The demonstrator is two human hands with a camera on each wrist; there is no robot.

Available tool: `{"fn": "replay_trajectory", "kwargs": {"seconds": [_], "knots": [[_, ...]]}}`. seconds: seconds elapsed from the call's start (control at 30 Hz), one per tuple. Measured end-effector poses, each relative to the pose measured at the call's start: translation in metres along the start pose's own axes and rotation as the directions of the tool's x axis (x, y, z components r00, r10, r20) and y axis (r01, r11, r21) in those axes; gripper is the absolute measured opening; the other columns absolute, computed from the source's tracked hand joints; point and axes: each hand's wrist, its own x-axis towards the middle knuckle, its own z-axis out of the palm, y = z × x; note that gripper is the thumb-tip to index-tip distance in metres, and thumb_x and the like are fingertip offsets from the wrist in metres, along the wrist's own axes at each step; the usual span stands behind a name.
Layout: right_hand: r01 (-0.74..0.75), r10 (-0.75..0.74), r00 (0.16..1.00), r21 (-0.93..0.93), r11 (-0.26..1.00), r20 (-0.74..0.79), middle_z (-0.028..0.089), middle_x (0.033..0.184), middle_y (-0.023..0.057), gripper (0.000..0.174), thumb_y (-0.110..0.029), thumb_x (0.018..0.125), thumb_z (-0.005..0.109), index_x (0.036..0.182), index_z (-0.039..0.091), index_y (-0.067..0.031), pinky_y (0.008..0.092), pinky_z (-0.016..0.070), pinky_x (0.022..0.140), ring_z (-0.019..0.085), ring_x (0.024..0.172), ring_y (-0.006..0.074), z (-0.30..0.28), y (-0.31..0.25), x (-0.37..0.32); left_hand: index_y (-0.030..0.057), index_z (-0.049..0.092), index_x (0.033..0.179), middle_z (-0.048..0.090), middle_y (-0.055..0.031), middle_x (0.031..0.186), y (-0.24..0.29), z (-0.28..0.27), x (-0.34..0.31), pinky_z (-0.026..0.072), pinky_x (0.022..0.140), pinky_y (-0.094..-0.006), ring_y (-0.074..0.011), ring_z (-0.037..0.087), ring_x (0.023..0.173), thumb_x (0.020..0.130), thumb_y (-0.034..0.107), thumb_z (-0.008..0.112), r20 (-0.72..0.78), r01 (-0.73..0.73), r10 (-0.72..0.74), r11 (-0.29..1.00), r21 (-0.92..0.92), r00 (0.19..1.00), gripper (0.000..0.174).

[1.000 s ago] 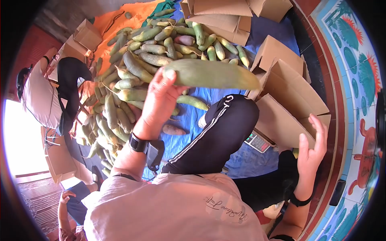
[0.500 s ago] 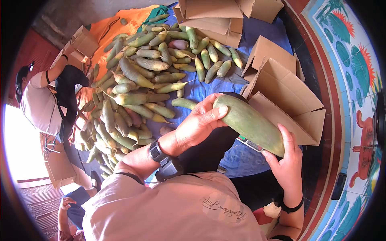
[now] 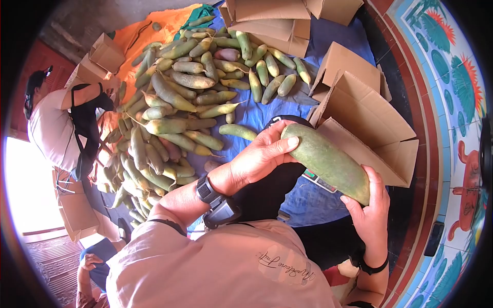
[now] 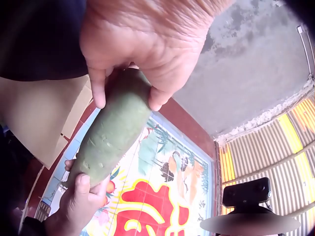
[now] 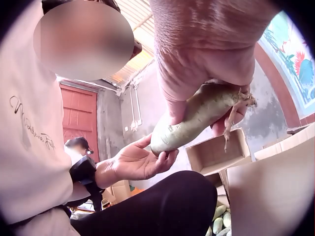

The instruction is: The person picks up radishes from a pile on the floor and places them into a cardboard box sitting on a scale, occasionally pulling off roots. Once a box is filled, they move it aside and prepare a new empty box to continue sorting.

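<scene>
A large green radish (image 3: 328,161) is held slantwise in front of the body, over the knee. My left hand (image 3: 263,156) grips its upper-left end, thumb on top. At the lower-right end, my right hand (image 3: 371,213) holds it between thumb and fingers. The left wrist view shows the radish's smooth skin (image 4: 115,123) with a few small nicks. In the right wrist view, thin root strands (image 5: 230,123) hang from the end in my right hand. Behind the radish lies a device with a green display (image 3: 310,174), partly hidden by it.
A big heap of radishes (image 3: 174,95) covers the blue tarp (image 3: 303,205) at left and centre. An open cardboard box (image 3: 367,128) stands to the right, with more boxes (image 3: 272,28) at the back. Another person (image 3: 61,123) crouches at far left.
A second ago my left hand alone held the radish out over the heap. It came down and right, and my right hand took the other end. Since then, it has shifted only slightly.
</scene>
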Motion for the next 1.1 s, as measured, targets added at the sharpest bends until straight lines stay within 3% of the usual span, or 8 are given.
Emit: {"fn": "replay_trajectory", "kwargs": {"seconds": [0.7, 0.8, 0.9, 0.93, 1.03, 1.07, 1.1], "knots": [[-0.004, 0.005, 0.999, -0.049, 0.999, 0.036, 0.056, 0.098, 0.0157, 0.061, -0.018, 0.068, 0.076, 0.119, 0.046, -0.0043, 0.0416, 0.0454, 0.074, 0.056, 0.088, 0.0363, -0.001, 0.001, 0.01, 0.0057, 0.041, 0.126, 0.051, -0.0068, 0.119, -0.006, -0.017, 0.005, 0.038, 0.099, -0.0378, -0.0176, 0.049, 0.113, 0.088, 0.032, 0.061, 0.028, 0.043, -0.043, 0.999, -0.009, 0.999, 0.05], [-0.011, 0.012, 0.999, -0.026, 1.0, 0.034, 0.056, 0.101, 0.0158, 0.059, -0.014, 0.068, 0.074, 0.119, 0.047, -0.0032, 0.0391, 0.0456, 0.079, 0.057, 0.091, 0.0341, -0.006, 0.006, 0.014, 0.0056, 0.04, 0.128, 0.052, -0.0074, 0.119, -0.006, -0.021, 0.007, 0.0398, 0.098, -0.0382, -0.0199, 0.051, 0.112, 0.089, 0.031, 0.059, 0.033, 0.042, -0.042, 0.999, -0.015, 0.999, 0.05], [-0.125, 0.132, 0.99, 0.12, 0.985, -0.05, 0.057, 0.109, 0.0154, 0.056, -0.006, 0.069, 0.069, 0.121, 0.048, 0.0009, 0.0335, 0.0429, 0.089, 0.057, 0.099, 0.0244, -0.015, 0.017, 0.022, 0.0036, 0.038, 0.13, 0.055, -0.0155, 0.12, 0.009, -0.033, 0.001, 0.0425, 0.096, -0.0389, -0.0268, 0.056, 0.108, 0.092, 0.031, 0.054, 0.031, 0.004, -0.007, 0.997, 0.071, 1.0, 0.049], [-0.155, 0.166, 0.98, 0.103, 0.983, -0.111, 0.057, 0.11, 0.015, 0.054, -0.006, 0.072, 0.067, 0.122, 0.047, 0.0018, 0.0334, 0.043, 0.089, 0.057, 0.099, 0.023, -0.019, 0.026, 0.023, 0.0038, 0.043, 0.125, 0.057, -0.0166, 0.117, 0.016, -0.039, -0.002, 0.044, 0.094, -0.0365, -0.0251, 0.056, 0.109, 0.094, 0.025, 0.051, -0.006, -0.021, 0.022, 0.994, 0.108, 1.0, 0.038], [-0.262, 0.263, 0.945, 0.031, 0.965, -0.196, 0.058, 0.109, 0.0154, 0.047, -0.008, 0.078, 0.063, 0.122, 0.048, 0.0028, 0.0338, 0.0428, 0.088, 0.056, 0.099, 0.0233, -0.034, 0.063, 0.033, 0.0028, 0.051, 0.114, 0.061, -0.0129, 0.11, 0.027, -0.078, -0.013, 0.0457, 0.091, -0.0363, -0.0239, 0.06, 0.102, 0.094, 0.024, 0.051, -0.186, -0.051, 0.129, 0.926, 0.374, 0.974, 0.029], [-0.283, 0.275, 0.94, -0.014, 0.959, -0.2, 0.058, 0.108, 0.0154, 0.045, -0.009, 0.08, 0.062, 0.121, 0.048, 0.0031, 0.0339, 0.0427, 0.088, 0.057, 0.099, 0.0235, -0.039, 0.075, 0.036, 0.0028, 0.051, 0.116, 0.061, -0.012, 0.112, 0.032, -0.093, -0.018, 0.0447, 0.09, -0.0337, -0.0218, 0.058, 0.104, 0.093, 0.029, 0.053, -0.255, 0.014, 0.146, 0.844, 0.536, 0.956, 0.035], [-0.28, 0.248, 0.943, -0.125, 0.952, -0.22, 0.06, 0.103, 0.0167, 0.043, -0.013, 0.081, 0.062, 0.119, 0.05, 0.0026, 0.0342, 0.0431, 0.086, 0.058, 0.096, 0.0258, -0.041, 0.089, 0.039, 0.0012, 0.056, 0.109, 0.063, -0.0086, 0.104, 0.034, -0.113, -0.021, 0.0456, 0.088, -0.0317, -0.0161, 0.06, 0.097, 0.093, 0.022, 0.053, -0.335, 0.064, 0.217, 0.749, 0.66, 0.917, 0.027]]}}
